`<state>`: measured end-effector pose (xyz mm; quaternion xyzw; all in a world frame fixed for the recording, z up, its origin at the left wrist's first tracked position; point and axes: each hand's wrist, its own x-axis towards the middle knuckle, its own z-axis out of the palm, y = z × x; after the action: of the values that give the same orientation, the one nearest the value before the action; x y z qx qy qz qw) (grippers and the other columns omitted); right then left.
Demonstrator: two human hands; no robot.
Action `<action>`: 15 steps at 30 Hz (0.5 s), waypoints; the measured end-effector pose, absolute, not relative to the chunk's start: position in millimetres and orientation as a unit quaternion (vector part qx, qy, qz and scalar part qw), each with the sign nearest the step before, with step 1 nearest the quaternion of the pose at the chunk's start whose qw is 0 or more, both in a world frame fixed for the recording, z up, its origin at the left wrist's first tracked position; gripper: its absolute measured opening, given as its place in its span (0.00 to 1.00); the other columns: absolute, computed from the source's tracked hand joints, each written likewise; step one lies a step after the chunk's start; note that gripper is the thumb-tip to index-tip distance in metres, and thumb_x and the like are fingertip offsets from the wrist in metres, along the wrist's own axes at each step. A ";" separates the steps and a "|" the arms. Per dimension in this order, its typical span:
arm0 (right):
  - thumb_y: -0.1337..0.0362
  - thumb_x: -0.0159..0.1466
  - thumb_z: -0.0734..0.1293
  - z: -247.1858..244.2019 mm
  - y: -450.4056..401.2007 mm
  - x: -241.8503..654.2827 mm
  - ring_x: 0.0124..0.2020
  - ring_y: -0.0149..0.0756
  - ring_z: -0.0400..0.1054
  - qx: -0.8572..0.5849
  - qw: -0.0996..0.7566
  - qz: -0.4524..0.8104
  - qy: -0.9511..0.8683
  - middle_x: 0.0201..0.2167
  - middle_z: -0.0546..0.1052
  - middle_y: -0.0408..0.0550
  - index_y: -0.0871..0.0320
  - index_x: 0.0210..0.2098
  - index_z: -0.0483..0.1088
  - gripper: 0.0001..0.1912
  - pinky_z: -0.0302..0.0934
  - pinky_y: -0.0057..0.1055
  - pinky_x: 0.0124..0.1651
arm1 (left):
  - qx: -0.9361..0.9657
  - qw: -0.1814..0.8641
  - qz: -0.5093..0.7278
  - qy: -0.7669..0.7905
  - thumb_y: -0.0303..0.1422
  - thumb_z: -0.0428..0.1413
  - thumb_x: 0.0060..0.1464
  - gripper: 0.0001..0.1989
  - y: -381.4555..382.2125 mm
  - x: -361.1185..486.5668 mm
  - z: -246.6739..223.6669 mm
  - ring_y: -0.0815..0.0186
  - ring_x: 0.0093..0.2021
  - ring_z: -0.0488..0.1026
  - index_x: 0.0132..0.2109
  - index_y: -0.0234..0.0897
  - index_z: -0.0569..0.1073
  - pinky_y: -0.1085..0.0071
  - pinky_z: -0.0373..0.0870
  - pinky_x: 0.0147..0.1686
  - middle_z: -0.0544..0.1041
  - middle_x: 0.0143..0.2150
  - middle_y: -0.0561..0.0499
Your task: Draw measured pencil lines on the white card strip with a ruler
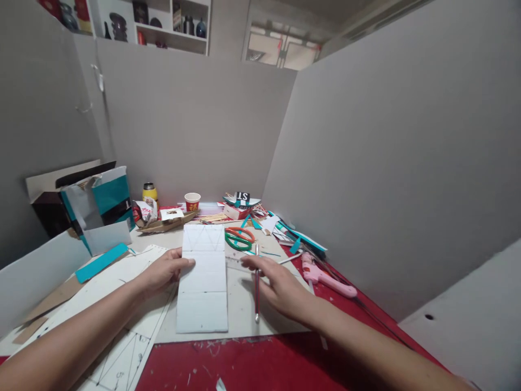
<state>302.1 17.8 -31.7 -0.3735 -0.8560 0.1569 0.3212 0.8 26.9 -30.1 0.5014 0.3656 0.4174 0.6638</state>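
Observation:
My left hand [165,270] grips the left edge of a white cardboard strip [203,271], thumb on top. The strip lies lengthwise in front of me, with cross lines and pencilled zigzag triangles at its far end. To its right, my right hand [280,282] holds a slim dark-red pencil [257,296] between its fingers, its pale end pointing toward me. Just beyond that hand are green-handled scissors [238,241] and an orange handle loop [244,233]. A sheet with drawn triangles [122,353] lies under my left forearm.
A grey board [240,326] covers part of the red table [183,369]. On the right lies a pink glue gun [325,279]. Behind are a paper cup [192,202], a yellow bottle [150,191] and cardboard scraps. A cut teal box [109,198] stands left; grey partitions [195,125] surround the table.

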 end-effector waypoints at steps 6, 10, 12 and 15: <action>0.73 0.64 0.62 -38.3 29.8 283.1 0.48 0.48 0.75 -0.326 0.191 0.112 -0.919 0.46 0.81 0.58 0.59 0.57 0.73 0.23 0.70 0.45 0.52 | 0.489 0.664 0.438 0.358 0.36 0.69 0.50 0.23 28.1 1.4 -30.3 0.51 0.43 0.82 0.53 0.35 0.79 0.59 0.76 0.46 0.84 0.49 0.38; 0.75 0.64 0.62 -23.9 37.0 278.7 0.51 0.49 0.75 -0.310 0.176 0.099 -0.929 0.52 0.80 0.59 0.58 0.64 0.67 0.29 0.70 0.47 0.55 | 0.487 0.668 0.433 0.359 0.36 0.69 0.51 0.26 25.6 0.5 -32.6 0.49 0.44 0.83 0.57 0.37 0.77 0.58 0.77 0.45 0.84 0.51 0.38; 0.73 0.68 0.60 -24.2 27.3 293.5 0.58 0.49 0.71 -0.308 0.207 0.088 -0.924 0.59 0.76 0.58 0.55 0.67 0.63 0.29 0.67 0.49 0.59 | 0.482 0.669 0.435 0.363 0.35 0.69 0.51 0.27 25.0 -0.2 -33.9 0.49 0.44 0.83 0.57 0.37 0.76 0.58 0.78 0.44 0.83 0.52 0.38; 0.65 0.73 0.63 -46.0 -14.7 341.5 0.59 0.47 0.70 -0.284 0.339 0.035 -0.896 0.61 0.73 0.55 0.47 0.63 0.68 0.20 0.67 0.48 0.59 | 0.464 0.670 0.448 0.368 0.35 0.71 0.48 0.28 24.8 0.5 -35.4 0.48 0.43 0.83 0.56 0.36 0.77 0.59 0.78 0.43 0.84 0.49 0.37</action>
<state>341.5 -14.7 -46.0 -0.2836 -0.8962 0.0348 0.3393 0.5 24.8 -35.4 0.4643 0.3680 0.4476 0.6699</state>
